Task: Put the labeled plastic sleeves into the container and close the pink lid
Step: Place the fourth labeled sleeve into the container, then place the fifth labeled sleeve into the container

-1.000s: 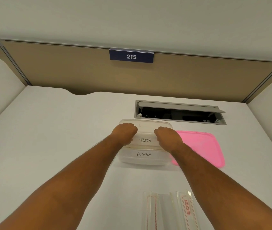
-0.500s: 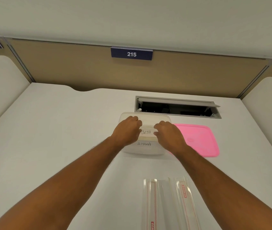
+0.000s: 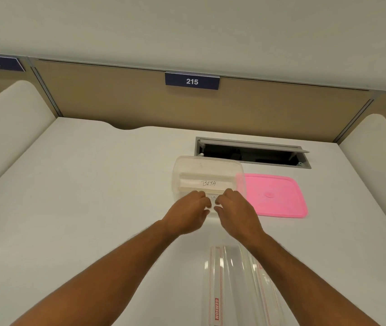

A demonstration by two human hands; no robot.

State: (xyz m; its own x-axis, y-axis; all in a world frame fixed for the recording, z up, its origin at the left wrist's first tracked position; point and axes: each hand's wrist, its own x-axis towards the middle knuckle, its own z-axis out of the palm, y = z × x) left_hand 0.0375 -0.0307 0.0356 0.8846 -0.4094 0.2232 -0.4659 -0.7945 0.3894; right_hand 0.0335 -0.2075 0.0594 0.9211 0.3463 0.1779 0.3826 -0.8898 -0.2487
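The clear plastic container (image 3: 188,164) stands on the white desk, its top uncovered. Inside lies a sleeve labelled BETA (image 3: 208,183). In front of it is a second labelled sleeve (image 3: 213,198), mostly hidden by my hands. My left hand (image 3: 187,214) and my right hand (image 3: 236,211) hover side by side over the container's near rim. Their fingers are loosely curled with the tips almost meeting, and I see nothing gripped in them. The pink lid (image 3: 276,196) lies flat on the desk just right of the container.
Several clear sleeves with red print (image 3: 232,285) lie on the desk near me, between my forearms. An open cable hatch (image 3: 250,152) sits behind the container. Beige partitions close the desk at the back and on both sides.
Both hands have drawn back towards me, from on top of the BETA sleeve to the container's near rim. The BETA label is now uncovered.
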